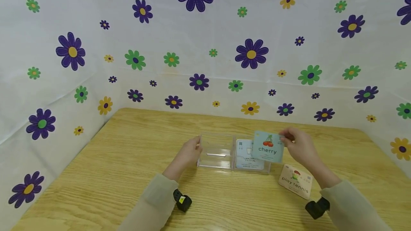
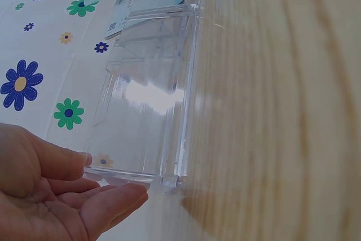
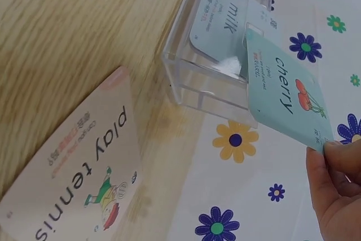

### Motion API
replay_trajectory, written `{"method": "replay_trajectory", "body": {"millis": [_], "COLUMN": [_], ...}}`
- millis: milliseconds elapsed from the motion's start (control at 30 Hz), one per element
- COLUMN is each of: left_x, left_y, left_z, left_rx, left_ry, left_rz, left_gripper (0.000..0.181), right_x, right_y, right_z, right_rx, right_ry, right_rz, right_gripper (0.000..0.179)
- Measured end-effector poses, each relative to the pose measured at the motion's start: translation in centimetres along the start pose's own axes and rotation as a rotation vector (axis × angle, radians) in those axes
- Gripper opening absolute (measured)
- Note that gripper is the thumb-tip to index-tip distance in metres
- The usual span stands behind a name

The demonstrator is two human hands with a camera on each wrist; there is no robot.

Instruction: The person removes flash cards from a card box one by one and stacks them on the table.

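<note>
A clear plastic box [image 1: 216, 151] with two compartments lies on the table. My left hand [image 1: 189, 151] grips its left end, thumb on one side and fingers on the other in the left wrist view. A pale blue milk card [image 1: 243, 162] sits in the right compartment, while the left one shows bare plastic. My right hand [image 1: 300, 146] pinches a teal cherry card [image 1: 268, 147] by its upper right corner. That card is tilted over the right compartment and overlaps the milk card. Nearer me, below the right hand, lies a beige play tennis card [image 1: 295, 181].
Wood-grain table [image 1: 128, 174] spreads out around the box. A white flowered cloth [image 1: 205, 35] hangs behind the table and along its left and right sides. Each wrist carries a small black strapped device, one on the left wrist [image 1: 182, 201].
</note>
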State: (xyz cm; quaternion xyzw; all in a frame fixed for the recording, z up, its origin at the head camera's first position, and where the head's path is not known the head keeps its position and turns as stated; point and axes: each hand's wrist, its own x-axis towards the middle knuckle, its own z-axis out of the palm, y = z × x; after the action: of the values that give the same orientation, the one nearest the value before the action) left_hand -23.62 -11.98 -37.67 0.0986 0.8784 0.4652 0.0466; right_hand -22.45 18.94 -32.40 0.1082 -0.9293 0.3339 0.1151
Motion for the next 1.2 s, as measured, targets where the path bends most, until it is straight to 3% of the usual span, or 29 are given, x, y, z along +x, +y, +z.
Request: {"method": "replay_trajectory", "body": {"millis": [1200], "left_x": [0.1], "left_y": [0.1], "left_z": [0.0], "left_rx": [-0.004], "left_ry": [-0.001], "left_rz": [0.008], "left_gripper": [0.042], "right_x": [-3.5], "right_y": [4.3], "right_z": [-2.3], "right_rx": [-0.076], "right_ry": [0.02], "right_rz": [0.048], "right_gripper": [0.012]}}
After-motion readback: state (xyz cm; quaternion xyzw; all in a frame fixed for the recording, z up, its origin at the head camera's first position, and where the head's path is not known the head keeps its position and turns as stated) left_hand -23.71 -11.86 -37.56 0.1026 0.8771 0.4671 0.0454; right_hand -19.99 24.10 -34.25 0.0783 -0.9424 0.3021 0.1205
